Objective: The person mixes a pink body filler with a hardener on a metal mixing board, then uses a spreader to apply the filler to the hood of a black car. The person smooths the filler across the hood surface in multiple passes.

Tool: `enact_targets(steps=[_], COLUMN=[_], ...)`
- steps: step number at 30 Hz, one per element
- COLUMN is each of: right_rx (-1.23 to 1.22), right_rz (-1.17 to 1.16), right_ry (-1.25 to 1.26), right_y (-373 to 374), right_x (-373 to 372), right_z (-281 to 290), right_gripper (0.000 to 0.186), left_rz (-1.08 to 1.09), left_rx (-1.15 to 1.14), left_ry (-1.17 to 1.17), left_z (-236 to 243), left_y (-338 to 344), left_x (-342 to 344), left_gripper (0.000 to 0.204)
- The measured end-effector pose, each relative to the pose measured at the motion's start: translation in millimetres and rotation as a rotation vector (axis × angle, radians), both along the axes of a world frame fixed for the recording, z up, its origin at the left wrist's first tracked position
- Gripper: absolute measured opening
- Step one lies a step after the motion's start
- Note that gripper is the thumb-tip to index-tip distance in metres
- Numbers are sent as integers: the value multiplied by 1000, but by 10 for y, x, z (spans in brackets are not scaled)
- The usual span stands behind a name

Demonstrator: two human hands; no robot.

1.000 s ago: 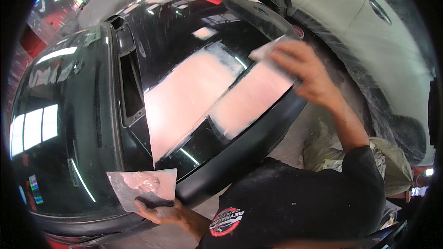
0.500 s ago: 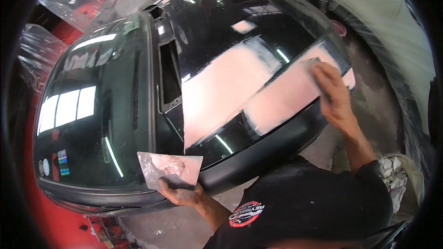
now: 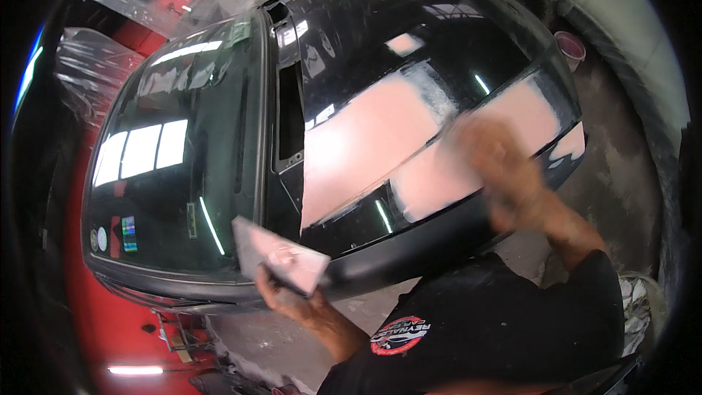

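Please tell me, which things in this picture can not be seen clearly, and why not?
- Right hand, head view: smeared by motion blur over the pink filler patch; whatever it holds cannot be made out.
- Left hand, head view: its fingers are hidden behind the flat mixing board it holds.
- Stickers on the windscreen: too small to read.
- Small pot beyond the car: contents too small and distant to tell.

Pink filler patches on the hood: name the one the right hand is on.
The lower patch, by the hood's front edge; the right hand blurs over it.
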State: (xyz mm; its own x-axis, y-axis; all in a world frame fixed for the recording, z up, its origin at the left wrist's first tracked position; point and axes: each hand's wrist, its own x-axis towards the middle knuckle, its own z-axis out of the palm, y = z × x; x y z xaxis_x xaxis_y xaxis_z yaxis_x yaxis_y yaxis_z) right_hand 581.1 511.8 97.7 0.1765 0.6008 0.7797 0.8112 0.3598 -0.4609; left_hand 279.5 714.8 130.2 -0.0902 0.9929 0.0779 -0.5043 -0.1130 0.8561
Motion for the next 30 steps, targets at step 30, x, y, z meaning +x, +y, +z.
enact_targets(steps=[30], right_rx=[-891], right_rz=[-255], right_ry=[-370], right_y=[1722], right_x=[134], right_z=[396], right_gripper=[57], left_rz=[298], left_rx=[119], left_ry=[-87], left_z=[-282], left_y=[479], left_x=[-352], left_gripper=[42])
